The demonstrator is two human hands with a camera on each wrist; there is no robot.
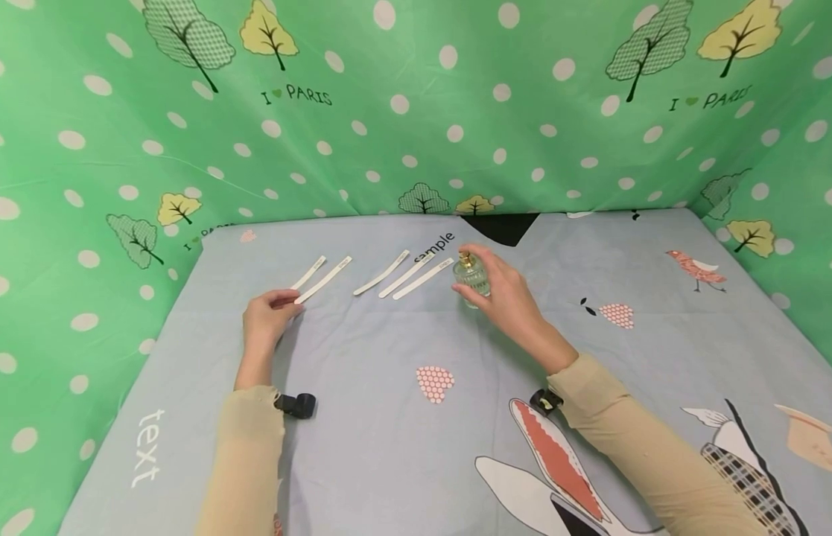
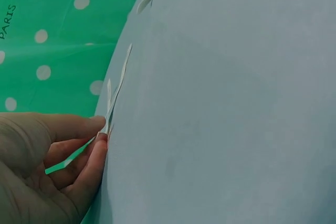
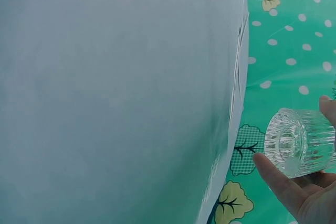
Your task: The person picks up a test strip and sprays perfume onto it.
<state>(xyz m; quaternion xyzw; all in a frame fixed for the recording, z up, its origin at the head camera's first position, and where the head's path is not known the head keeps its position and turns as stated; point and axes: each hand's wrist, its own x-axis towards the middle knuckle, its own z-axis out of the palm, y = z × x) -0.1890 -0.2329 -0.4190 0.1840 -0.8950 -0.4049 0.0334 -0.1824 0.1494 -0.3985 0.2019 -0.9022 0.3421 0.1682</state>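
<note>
My right hand (image 1: 514,299) grips a clear ribbed glass perfume bottle (image 1: 471,278) with a gold spray neck, a finger over its top. The bottle is raised above the cloth; its round base (image 3: 286,142) faces the right wrist camera. At the left, the thumb and fingers of my left hand (image 1: 264,320) pinch the near end of a white paper test strip (image 1: 310,272). A second strip (image 1: 326,278) lies close beside it, its near end at the fingertips. Three more white strips (image 1: 422,278) lie slanted between the hands, small printing on their far ends.
A grey-blue printed cloth (image 1: 362,417) covers the table, with hearts, a bird and a rabbit drawn on it. Green dotted curtains (image 1: 362,149) hang behind and at both sides. Black camera mounts (image 1: 296,406) sit at both wrists.
</note>
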